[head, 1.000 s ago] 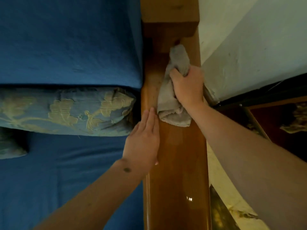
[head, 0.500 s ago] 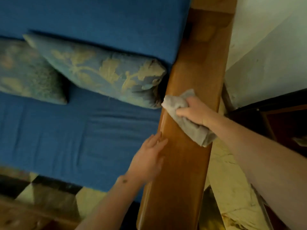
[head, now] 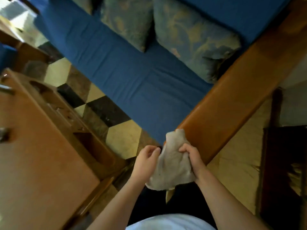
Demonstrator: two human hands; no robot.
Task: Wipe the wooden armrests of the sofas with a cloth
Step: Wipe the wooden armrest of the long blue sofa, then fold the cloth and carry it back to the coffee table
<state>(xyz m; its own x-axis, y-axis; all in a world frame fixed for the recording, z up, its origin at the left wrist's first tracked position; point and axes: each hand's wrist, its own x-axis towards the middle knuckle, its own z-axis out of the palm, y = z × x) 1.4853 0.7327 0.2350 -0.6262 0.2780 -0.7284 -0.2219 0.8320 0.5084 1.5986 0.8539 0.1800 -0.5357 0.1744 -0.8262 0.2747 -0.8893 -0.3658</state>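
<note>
A polished wooden armrest (head: 232,97) runs diagonally from the upper right down to the lower middle, beside the blue sofa seat (head: 132,72). A crumpled grey cloth (head: 172,161) hangs at the armrest's near end. My right hand (head: 191,156) grips the cloth's right side. My left hand (head: 144,160) is just left of the cloth with fingers curled, its fingertips at the cloth's edge; whether it grips is unclear.
Two patterned cushions (head: 191,35) lean on the sofa back. A wooden table (head: 41,146) stands at the left, over a checkered tile floor (head: 99,107). A dark piece of furniture (head: 285,163) sits at the right, past a yellowish floor strip.
The cloth and my right hand slid down the armrest from its far end to its near end. My left hand left the armrest's side and came to the cloth. The view pulled back.
</note>
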